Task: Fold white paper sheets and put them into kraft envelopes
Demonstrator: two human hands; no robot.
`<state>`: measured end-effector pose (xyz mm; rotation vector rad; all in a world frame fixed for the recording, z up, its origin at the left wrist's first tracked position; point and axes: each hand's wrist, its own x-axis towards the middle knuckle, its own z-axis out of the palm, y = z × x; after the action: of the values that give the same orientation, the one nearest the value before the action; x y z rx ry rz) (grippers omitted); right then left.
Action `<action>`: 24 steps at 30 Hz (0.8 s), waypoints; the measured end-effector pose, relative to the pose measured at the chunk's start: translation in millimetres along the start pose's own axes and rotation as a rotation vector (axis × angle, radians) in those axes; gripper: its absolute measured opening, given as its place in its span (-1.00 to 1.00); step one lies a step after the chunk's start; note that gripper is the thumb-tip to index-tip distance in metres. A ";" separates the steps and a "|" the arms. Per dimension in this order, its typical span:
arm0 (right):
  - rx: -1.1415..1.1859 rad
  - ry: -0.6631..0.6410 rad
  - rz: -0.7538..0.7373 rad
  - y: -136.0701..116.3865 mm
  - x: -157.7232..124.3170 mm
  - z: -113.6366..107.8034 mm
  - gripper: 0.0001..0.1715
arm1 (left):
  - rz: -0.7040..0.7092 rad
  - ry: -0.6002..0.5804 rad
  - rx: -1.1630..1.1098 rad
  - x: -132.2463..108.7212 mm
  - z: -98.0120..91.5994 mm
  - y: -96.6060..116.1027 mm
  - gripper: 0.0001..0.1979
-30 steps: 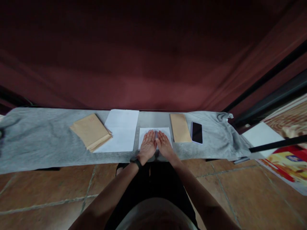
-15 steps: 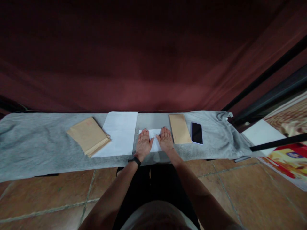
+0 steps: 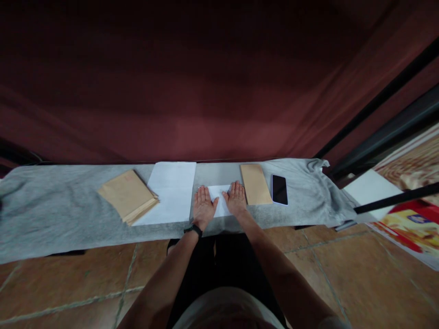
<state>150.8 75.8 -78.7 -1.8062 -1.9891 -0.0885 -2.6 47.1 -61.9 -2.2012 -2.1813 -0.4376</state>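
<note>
Between my hands lies a small white sheet of paper (image 3: 221,206), flat on the grey cloth and partly covered by them. My left hand (image 3: 204,204), with a black band on its wrist, presses flat over the sheet's left side, fingers stretched out. On the right side of the same sheet rests my right hand (image 3: 236,199), also flat, palm down. The two thumbs point toward each other with a gap between them. A single brown envelope (image 3: 256,185) lies just right of my right hand.
Larger white sheets (image 3: 174,194) lie to the left, partly under a stack of brown envelopes (image 3: 128,194). Right of the single envelope is a phone (image 3: 280,189). The grey cloth (image 3: 68,205) covers a narrow bench before a dark red curtain (image 3: 206,114). A printed box (image 3: 411,224) stands at far right.
My left hand has slid slightly left across the small sheet, baring more of its middle. My right hand stays nearly in place. The view has shifted a little.
</note>
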 end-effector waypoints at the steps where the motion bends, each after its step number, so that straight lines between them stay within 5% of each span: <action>1: 0.005 0.002 0.013 -1.7 -1.1 -2.1 -0.19 | 0.002 0.002 -0.005 0.0 0.4 -0.5 -0.21; 8: 0.040 -0.088 -0.122 -15.0 -42.0 -20.7 -0.36 | 0.034 0.029 -0.049 -0.3 1.8 -3.1 -0.27; 19: -0.061 -0.051 0.015 -7.0 -54.2 -26.8 -0.17 | 0.015 0.013 -0.077 -1.8 -2.5 -1.1 -0.31; 24: -0.039 0.008 0.009 -6.1 -57.6 -20.7 -0.21 | 0.208 -0.056 -0.107 -22.7 -8.2 17.8 -0.38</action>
<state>153.2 14.4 -79.8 -1.8364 -1.9866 -0.1326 13.5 22.7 -55.3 -2.4921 -1.9677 -0.5005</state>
